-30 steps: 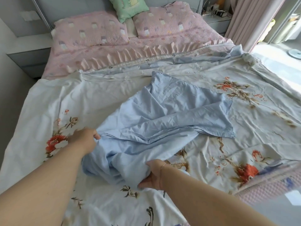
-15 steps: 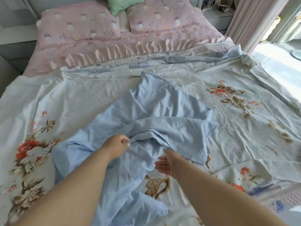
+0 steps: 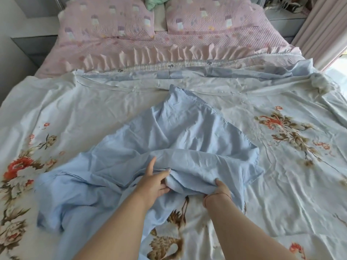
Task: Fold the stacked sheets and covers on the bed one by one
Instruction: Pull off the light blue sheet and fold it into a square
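A crumpled plain light-blue cover (image 3: 174,139) lies in the middle of the bed, on top of a wide white sheet with red and brown flower prints (image 3: 281,166). My left hand (image 3: 155,182) grips a bunched fold of the blue cover near its front middle, thumb and fingers pinched on the cloth. My right hand (image 3: 220,189) holds the same fold a little to the right, fingers tucked under the fabric and partly hidden by it. Part of the blue cover trails toward the lower left.
Two pink pillows (image 3: 107,21) and a green cushion (image 3: 155,1) lie at the head of the bed on a pink ruffled bedspread (image 3: 150,55). A pink curtain (image 3: 323,25) hangs at the right. Grey bedside cabinets (image 3: 32,45) stand at both sides.
Both hands have moved from the cover's near edge up to its middle and closed on one fold, close together. The blue cover has spread toward the lower left.
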Action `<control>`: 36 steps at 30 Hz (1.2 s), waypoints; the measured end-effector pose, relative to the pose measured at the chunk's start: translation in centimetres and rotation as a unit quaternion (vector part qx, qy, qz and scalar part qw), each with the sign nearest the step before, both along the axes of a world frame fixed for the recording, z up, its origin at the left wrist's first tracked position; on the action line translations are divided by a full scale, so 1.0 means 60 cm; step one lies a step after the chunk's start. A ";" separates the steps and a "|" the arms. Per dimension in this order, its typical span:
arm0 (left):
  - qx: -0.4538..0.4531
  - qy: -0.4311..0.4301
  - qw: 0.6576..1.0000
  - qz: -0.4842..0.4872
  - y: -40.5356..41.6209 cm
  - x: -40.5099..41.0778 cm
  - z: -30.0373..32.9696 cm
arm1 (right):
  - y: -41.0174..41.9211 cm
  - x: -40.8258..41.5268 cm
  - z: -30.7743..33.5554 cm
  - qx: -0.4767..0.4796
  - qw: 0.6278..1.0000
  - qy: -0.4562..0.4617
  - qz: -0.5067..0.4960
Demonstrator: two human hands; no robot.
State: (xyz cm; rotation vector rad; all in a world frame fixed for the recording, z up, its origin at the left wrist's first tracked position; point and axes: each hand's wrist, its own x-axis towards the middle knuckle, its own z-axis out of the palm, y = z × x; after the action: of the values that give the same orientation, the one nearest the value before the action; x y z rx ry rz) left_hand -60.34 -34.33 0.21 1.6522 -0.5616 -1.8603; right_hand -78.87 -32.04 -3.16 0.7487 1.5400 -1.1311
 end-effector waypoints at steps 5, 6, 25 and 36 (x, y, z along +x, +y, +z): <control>0.062 0.109 0.981 0.151 -0.059 -0.037 0.000 | -0.089 -0.037 0.039 -0.057 0.985 0.146 0.071; 0.078 0.119 0.975 0.172 -0.074 -0.041 0.001 | -0.118 -0.043 0.050 -0.078 0.980 0.160 0.086; -0.209 -0.061 0.975 0.040 -0.284 0.033 0.017 | -0.387 -0.044 0.093 -0.357 0.867 0.169 0.304; -0.203 -0.337 0.902 -0.177 -0.133 0.015 -0.109 | -0.176 -0.165 -0.131 0.078 0.939 0.221 0.251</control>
State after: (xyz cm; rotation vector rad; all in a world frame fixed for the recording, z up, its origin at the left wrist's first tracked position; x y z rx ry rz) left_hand -59.43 -42.30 -6.36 1.9573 -1.5125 -1.2039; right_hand -88.74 -42.58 -11.04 0.1688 2.0681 -0.8233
